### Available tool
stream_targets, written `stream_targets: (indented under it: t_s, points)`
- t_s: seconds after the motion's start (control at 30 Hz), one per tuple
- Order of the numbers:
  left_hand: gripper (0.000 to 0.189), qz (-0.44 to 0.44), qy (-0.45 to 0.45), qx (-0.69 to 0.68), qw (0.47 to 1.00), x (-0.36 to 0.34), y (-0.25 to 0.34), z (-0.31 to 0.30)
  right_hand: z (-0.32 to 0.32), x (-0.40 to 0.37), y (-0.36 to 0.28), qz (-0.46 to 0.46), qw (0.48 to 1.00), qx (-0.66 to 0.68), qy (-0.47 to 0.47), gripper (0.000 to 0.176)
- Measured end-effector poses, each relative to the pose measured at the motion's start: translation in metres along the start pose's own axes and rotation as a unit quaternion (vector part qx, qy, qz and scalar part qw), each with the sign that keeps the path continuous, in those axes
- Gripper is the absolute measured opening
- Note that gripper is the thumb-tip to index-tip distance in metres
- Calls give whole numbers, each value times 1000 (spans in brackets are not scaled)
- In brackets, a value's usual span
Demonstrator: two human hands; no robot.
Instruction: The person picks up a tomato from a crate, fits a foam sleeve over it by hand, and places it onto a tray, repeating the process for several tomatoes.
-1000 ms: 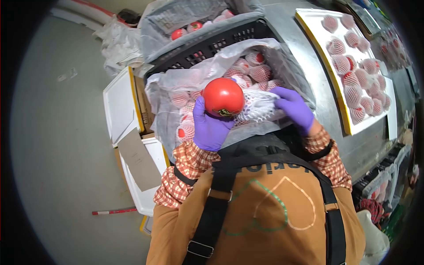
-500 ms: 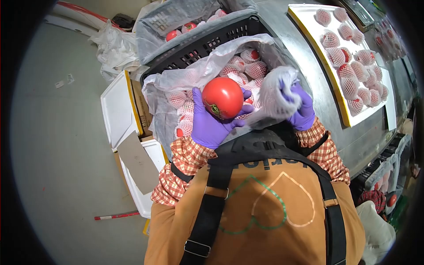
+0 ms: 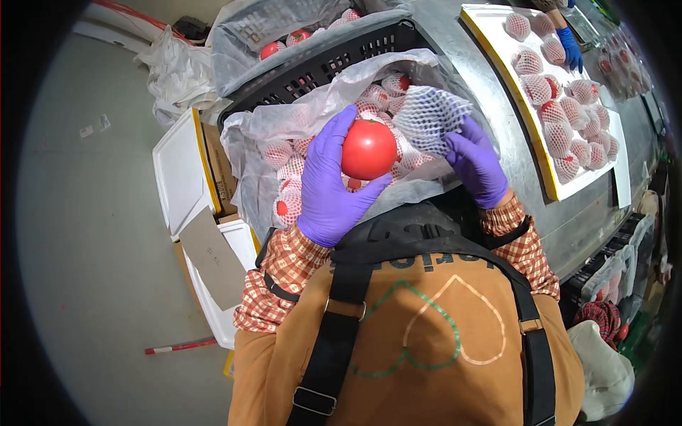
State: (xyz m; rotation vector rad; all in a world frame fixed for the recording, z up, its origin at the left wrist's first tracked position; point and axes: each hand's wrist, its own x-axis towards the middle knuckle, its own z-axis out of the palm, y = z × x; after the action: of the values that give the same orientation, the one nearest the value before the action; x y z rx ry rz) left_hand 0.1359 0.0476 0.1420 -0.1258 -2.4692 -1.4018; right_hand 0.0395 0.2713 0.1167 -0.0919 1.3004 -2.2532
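Currently tomato (image 3: 368, 149) is cupped in left hand (image 3: 330, 188), foam net sleeve (image 3: 430, 117) pinched by right hand (image 3: 477, 165) beside it; sleeving judged in hand, sleeve mouth needs spreading.

Tomato (image 3: 368, 149) glossy, smooth; foam net sleeve (image 3: 431, 117) matt, meshed; crate (image 3: 334, 60) black plastic; table (image 3: 497, 106) brushed metal.

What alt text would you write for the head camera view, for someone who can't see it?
A person's purple-gloved left hand holds a bare red tomato while the right hand holds a white foam net sleeve, above a plastic-lined black crate of net-wrapped tomatoes. More fill a white tray alongside.
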Motion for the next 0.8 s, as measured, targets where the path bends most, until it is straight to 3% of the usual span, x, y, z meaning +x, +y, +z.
stream_targets:
  t_s: [0.07, 0.13, 0.3, 0.47, 0.53, 0.63, 0.8]
  points:
    - [86, 13, 1, 16, 1000, 1, 7, -1, 23, -5, -3, -13, 997, -64, -37, 51]
    - [86, 58, -2, 116, 992, 2, 15, -2, 33, -2, 3, -20, 991, -85, -99, 64]
    - [89, 99, -27, 191, 976, 3, 19, 2, 55, -4, 10, 29, 973, -179, -141, 64]
    - [91, 117, -7, 187, 975, 0, 12, 6, 56, 0, 11, 34, 983, -147, -107, 51]
    - [95, 28, -12, 60, 998, -3, 9, 12, 53, 1, 14, 29, 990, -82, -108, 44]
    - [95, -50, -21, -58, 997, -7, 8, 19, 49, 1, 19, 14, 987, -132, -93, 39]
    - [91, -95, -47, -157, 982, -6, 10, 18, 43, 4, 22, 5, 996, -67, -66, 38]
